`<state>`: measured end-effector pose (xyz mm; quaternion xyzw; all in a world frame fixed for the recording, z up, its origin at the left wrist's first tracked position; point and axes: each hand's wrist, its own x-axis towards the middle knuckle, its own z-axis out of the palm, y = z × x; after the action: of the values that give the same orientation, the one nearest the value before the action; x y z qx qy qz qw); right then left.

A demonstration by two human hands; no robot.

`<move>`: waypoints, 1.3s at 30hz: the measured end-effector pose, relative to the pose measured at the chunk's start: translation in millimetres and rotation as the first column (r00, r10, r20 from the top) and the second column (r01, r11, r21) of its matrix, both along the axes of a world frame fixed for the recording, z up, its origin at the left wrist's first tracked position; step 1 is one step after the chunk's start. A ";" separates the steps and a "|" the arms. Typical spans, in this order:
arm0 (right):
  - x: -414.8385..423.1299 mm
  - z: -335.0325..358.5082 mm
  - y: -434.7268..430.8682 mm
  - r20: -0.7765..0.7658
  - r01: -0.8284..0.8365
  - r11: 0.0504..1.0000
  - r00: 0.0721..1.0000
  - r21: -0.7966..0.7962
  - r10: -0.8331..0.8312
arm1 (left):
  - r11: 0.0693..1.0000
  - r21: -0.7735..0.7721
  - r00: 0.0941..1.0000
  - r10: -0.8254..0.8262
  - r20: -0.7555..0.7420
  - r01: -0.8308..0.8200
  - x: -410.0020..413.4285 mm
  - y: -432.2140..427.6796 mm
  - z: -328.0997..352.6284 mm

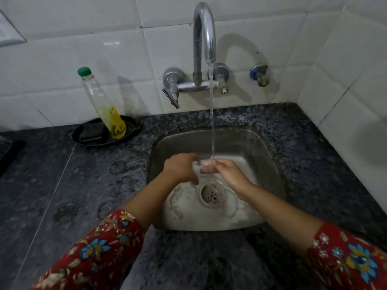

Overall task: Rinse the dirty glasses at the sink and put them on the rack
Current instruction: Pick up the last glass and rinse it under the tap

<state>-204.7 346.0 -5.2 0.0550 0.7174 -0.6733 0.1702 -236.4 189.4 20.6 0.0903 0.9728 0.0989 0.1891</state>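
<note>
Rinsing at the sink [156,151]. The right hand [228,172] gripped what looked like a clear glass [206,167], at 12 o'clock from the drain [211,192] and directly under the stream [212,122], presumably for flushing. The left hand [182,167], at the glass's 9 o'clock, was blurred, its grip indeterminable.

Centre of the sink [270,164]: occupied by the left hand [181,169], the right hand [229,174] and the glass [204,167] between them (clear, hard to make out). The faucet spout [204,32] and water stream [212,111] block approach from above. Free: basin floor around the drain [211,193], and the counter [52,185] at left, up to the bottle [100,101] and black dish [129,130]. The tiled wall [345,80] closes the right.
</note>
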 end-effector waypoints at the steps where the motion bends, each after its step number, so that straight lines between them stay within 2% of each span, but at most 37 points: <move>1: 0.4 0.7 -1.8 -0.150 -0.050 0.989 0.986 0.141 0.072 | 0.974 0.210 0.994 0.069 0.080 -0.085 -1.8 1.2 -4.9; 2: -0.3 1.7 0.8 -0.280 -0.090 0.949 0.943 0.304 0.179 | 0.890 0.421 0.975 0.101 0.197 -0.177 -2.8 2.9 -8.3; 3: -3.4 3.2 6.4 -0.397 -0.101 0.878 0.863 0.468 0.311 | 0.769 0.587 0.950 0.080 0.301 -0.251 -3.6 4.6 -10.6; 4: -9.2 6.4 14.1 -0.466 -0.086 0.775 0.756 0.626 0.460 | 0.666 0.689 0.932 0.026 0.362 -0.286 -5.7 4.8 -12.4; 6: -26.0 11.5 31.0 -0.448 -0.053 0.576 0.572 0.816 0.687 | 0.567 0.770 0.908 -0.090 0.410 -0.292 -11.0 5.4 -12.7; 7: -34.8 12.6 38.2 -0.426 -0.040 0.520 0.521 0.853 0.740 | 0.538 0.791 0.898 -0.130 0.419 -0.292 -12.7 7.5 -11.7; 8: -38.9 17.6 41.4 -0.434 -0.021 0.511 0.499 0.859 0.750 | 0.514 0.801 0.895 -0.129 0.426 -0.307 -14.6 10.3 -12.2; 10: -41.6 18.9 38.5 -0.515 0.058 0.589 0.561 0.806 0.649 | 0.463 0.805 0.899 -0.038 0.436 -0.371 -17.6 21.0 -8.3; 11: -40.7 20.8 32.0 -0.575 0.140 0.632 0.595 0.762 0.561 | 0.453 0.795 0.902 0.051 0.429 -0.403 -18.3 28.3 -6.9; 12: -41.1 23.5 23.1 -0.597 0.212 0.636 0.640 0.742 0.484 | 0.470 0.772 0.901 0.161 0.403 -0.429 -17.7 36.2 -5.7; 13: -44.0 27.4 13.0 -0.575 0.261 0.602 0.706 0.754 0.413 | 0.529 0.726 0.898 0.277 0.341 -0.439 -16.6 43.3 -6.0; 14: -47.3 32.9 3.5 -0.508 0.271 0.542 0.787 0.796 0.351 | 0.628 0.655 0.901 0.371 0.224 -0.421 -15.5 48.0 -6.2; 15: -50.8 38.3 -3.7 -0.436 0.246 0.501 0.845 0.830 0.308 | 0.718 0.573 0.901 0.425 0.090 -0.396 -14.7 49.9 -7.0; 16: -52.1 40.7 -6.5 -0.401 0.217 0.500 0.867 0.838 0.296 | 0.760 0.540 0.902 0.432 -0.004 -0.361 -13.9 49.2 -5.8; 17: -52.1 40.2 -5.4 -0.416 0.205 0.537 0.856 0.818 0.306 | 0.763 0.557 0.916 0.401 -0.009 -0.328 -16.0 46.1 -3.7; 18: -49.4 39.8 -2.2 -0.461 0.193 0.603 0.825 0.774 0.326 | 0.732 0.616 0.945 0.322 0.062 -0.290 -20.1 40.9 -1.7; 20: -40.3 37.3 7.7 -0.584 0.137 0.734 0.707 0.665 0.398 | 0.641 0.730 0.958 0.032 0.284 -0.237 -28.2 25.9 6.0; 22: -36.4 34.3 18.7 -0.633 0.059 0.764 0.603 0.643 0.485 | 0.532 0.810 0.880 -0.227 0.417 -0.247 -30.7 14.4 10.7; 23: -37.2 33.4 22.1 -0.629 0.037 0.750 0.572 0.660 0.526 | 0.500 0.823 0.853 -0.272 0.444 -0.269 -30.8 11.6 9.9; 25: -40.2 33.5 21.5 -0.575 0.031 0.696 0.590 0.717 0.566 | 0.487 0.821 0.883 -0.189 0.430 -0.296 -27.6 13.9 5.2; 27: -44.1 35.9 10.5 -0.484 0.092 0.591 0.682 0.801 0.549 | 0.517 0.804 0.949 0.054 0.311 -0.293 -22.2 27.6 -4.6; 29: -46.4 41.0 -1.9 -0.381 0.144 0.470 0.802 0.871 0.460 | 0.636 0.728 0.957 0.275 0.096 -0.256 -16.8 42.1 -13.5; 30: -47.1 41.1 -3.8 -0.396 0.158 0.487 0.807 0.859 0.438 | 0.681 0.691 0.945 0.327 0.010 -0.244 -16.2 43.6 -16.6; 31: -46.5 40.3 -3.1 -0.452 0.160 0.558 0.777 0.815 0.437 | 0.682 0.698 0.948 0.317 -0.012 -0.220 -18.0 40.3 -16.4; 32: -43.7 40.2 1.1 -0.517 0.131 0.651 0.730 0.748 0.447 | 0.638 0.750 0.970 0.244 0.022 -0.177 -21.1 34.3 -13.5; 34: -39.1 40.8 16.1 -0.601 0.007 0.795 0.659 0.606 0.452 | 0.507 0.852 0.987 -0.011 0.159 -0.131 -28.3 16.6 -7.2; 35: -38.0 41.6 21.5 -0.616 -0.044 0.822 0.639 0.567 0.460 | 0.467 0.874 0.973 -0.106 0.204 -0.132 -29.0 10.4 -4.4; 36: -38.4 41.8 22.9 -0.607 -0.056 0.812 0.636 0.581 0.477 | 0.457 0.880 0.966 -0.140 0.219 -0.133 -29.1 8.0 -4.6; 37: -39.6 42.4 19.0 -0.570 -0.026 0.768 0.654 0.640 0.498 | 0.479 0.867 0.975 -0.090 0.203 -0.136 -27.8 10.1 -7.0; 39: -47.1 44.8 2.8 -0.450 0.064 0.616 0.741 0.785 0.498 | 0.590 0.797 0.990 0.120 0.072 -0.129 -26.4 21.4 -15.6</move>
<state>-251.8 348.8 39.6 -0.2021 0.9443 -0.2575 -0.0341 -262.7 210.9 5.0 0.0968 0.8283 0.5372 0.1263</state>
